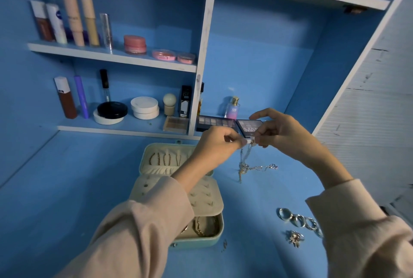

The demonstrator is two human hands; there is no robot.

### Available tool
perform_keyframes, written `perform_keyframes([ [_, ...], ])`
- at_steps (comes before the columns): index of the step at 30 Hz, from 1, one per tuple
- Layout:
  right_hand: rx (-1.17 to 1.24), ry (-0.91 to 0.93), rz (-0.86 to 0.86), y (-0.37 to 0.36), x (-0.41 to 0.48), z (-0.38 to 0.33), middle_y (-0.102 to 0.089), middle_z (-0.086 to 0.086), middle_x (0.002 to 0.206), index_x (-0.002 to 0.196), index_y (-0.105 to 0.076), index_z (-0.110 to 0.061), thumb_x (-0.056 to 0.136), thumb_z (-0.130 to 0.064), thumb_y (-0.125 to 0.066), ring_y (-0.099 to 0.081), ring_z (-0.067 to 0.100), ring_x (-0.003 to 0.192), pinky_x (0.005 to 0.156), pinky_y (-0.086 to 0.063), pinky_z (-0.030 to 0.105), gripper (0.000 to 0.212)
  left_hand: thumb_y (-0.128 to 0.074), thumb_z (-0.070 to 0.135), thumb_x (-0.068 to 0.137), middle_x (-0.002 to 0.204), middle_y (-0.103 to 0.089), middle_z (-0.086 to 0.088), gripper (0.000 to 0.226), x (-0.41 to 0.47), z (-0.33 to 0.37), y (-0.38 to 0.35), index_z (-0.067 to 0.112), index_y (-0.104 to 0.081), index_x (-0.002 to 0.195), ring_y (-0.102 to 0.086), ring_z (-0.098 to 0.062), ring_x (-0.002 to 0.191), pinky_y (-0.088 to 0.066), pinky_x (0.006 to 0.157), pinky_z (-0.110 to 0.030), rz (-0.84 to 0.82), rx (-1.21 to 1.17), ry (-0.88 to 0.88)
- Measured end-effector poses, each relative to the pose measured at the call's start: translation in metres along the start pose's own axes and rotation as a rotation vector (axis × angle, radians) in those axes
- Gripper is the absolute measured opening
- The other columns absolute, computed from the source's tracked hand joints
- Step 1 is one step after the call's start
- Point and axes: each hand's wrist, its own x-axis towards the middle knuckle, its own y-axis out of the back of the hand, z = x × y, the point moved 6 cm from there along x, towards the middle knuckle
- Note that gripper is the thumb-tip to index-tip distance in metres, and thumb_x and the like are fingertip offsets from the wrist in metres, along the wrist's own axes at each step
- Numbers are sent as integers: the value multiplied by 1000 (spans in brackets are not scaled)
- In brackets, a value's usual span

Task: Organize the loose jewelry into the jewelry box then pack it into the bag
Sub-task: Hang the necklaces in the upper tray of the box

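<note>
Two bare hands meet above the blue tabletop (pixel 67 188), at about 12 o'clock from the open jewelry box (pixel 201 242). The left hand (pixel 214 143) has its grip closed to a fine pinch, thumb and forefinger tips pressed together on the upper end of a silver necklace (pixel 244 161). The right hand (pixel 279 132) pinches the same end from 3 o'clock, its other fingers arched above. The two grips are almost touching.

From there the chain hangs down to the tabletop, bunches in a small tangle, and sends one strand out toward 3 o'clock, ending in a small pendant.

Little writing can be read. A dark palette (pixel 249 127) behind the hands shows the large letters "MAT", the rest hidden by the right hand. A pink-and-lilac perfume bottle (pixel 232 108) at 12 o'clock from it carries "SB". A white bottle (pixel 57 23) on the upper shelf (pixel 111 56) bears a round dark-blue logo, too small to read.

The jewelry box lies under the left forearm, with gold chains hung in its raised lid, a cream flap folded over the middle, and more gold chain in the bottom tray. At 3 o'clock from the box, near the right sleeve (pixel 348 217), several silver rings (pixel 299 219) lie in a row, with a spiky flower-shaped piece (pixel 295 238) just beside them at 6 o'clock.
</note>
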Motion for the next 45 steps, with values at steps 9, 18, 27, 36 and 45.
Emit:
perform_keyframes([
  [9,115,27,155,16,2,0,-59,1,70,109,-60,-19,83,9,-52,-55,18,66,72,-46,35,39,-65,24,85,74,-60,13,5,-2,-10,-5,20,-66,82,-57,-8,77,-42,67,-21,-153,251,42],
  [18,307,93,129,15,1,-15,-58,2,68,109,-60,-12,84,14,-50,-58,15,60,58,-47,19,37,-62,15,90,91,-71,3,7,3,16,-15,17,-67,94,-65,-8,91,-47,85,-19,-111,-163,-63],
  [27,363,117,281,27,-2,-7,-58,-4,63,106,-61,-14,84,13,-51,-54,19,63,65,-48,27,36,-70,12,84,65,-64,5,12,0,20,3,18,-64,75,-59,3,56,-46,60,-10,-99,-261,-54],
  [36,498,88,496,39,0,3,-53,5,69,95,-62,-19,83,16,-46,-56,10,55,56,-49,19,40,-69,19,85,61,-62,5,11,-6,3,19,14,-64,77,-58,-6,60,-47,73,-23,-178,-261,72],
  [45,522,-69,595,41,3,40,-52,7,70,105,-59,-8,84,15,-43,-55,15,57,53,-50,17,35,-62,16,88,55,-53,3,26,-9,-19,51,14,-56,63,-50,-11,52,-48,63,-25,-203,-235,201],
])
